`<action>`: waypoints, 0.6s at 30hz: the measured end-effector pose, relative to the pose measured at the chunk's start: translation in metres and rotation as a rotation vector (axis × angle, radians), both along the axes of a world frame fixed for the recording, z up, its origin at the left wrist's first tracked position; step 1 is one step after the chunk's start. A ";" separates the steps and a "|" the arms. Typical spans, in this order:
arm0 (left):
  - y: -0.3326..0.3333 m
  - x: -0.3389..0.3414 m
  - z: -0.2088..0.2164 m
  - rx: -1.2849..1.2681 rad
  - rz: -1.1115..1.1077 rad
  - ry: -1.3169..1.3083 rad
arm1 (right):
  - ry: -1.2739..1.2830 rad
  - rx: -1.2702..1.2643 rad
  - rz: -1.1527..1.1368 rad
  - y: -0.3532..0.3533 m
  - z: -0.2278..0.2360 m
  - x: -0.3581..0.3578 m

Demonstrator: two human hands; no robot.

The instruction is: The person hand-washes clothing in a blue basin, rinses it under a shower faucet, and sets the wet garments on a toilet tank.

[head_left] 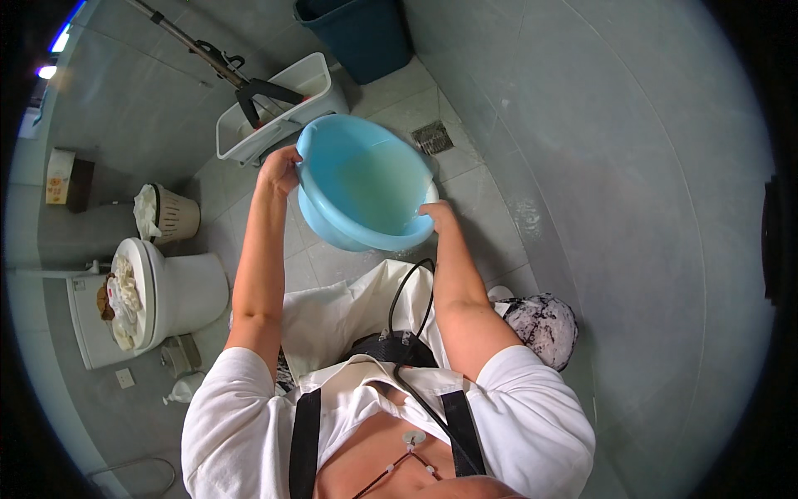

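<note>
A light blue plastic basin [328,220] is tilted in front of me, with cloudy, yellowish water [378,187] inside it. My left hand [280,170] grips the basin's rim on the left, fingers curled behind the wall. On the right side, my right hand [438,216] is closed over the rim, its thumb toward the inside. The fingers under the rim are partly hidden on both sides. Whether the basin's bottom touches the floor I cannot tell.
Beyond the basin stand a white mop bucket [320,104] with a mop [224,71] and a dark bin [357,37]. A floor drain [432,138] lies to the right. At left are a toilet [195,287] with cloths [125,299] on its lid and a wastebasket [176,214].
</note>
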State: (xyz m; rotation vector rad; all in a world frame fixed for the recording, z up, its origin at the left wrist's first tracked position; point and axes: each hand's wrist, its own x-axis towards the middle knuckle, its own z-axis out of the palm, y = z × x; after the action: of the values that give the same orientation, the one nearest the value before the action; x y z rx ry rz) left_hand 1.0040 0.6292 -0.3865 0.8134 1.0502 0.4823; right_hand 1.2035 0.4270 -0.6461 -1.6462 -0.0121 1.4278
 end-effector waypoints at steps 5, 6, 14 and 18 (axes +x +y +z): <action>-0.004 0.002 0.009 0.006 0.003 -0.010 | -0.020 -0.006 0.015 0.000 0.027 -0.002; -0.004 0.001 0.008 0.002 0.011 -0.014 | -0.012 0.002 0.015 0.000 0.024 -0.002; -0.007 0.008 0.019 0.014 0.002 -0.082 | -0.002 0.031 0.010 0.004 0.017 -0.005; -0.002 0.025 0.033 0.053 -0.062 -0.157 | 0.090 0.038 0.009 0.006 0.009 -0.004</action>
State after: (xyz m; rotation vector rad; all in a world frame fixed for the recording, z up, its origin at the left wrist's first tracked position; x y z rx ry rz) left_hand 1.0285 0.6273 -0.3538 0.8393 0.8676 0.5146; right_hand 1.1996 0.4331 -0.6369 -1.5511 0.0049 1.4986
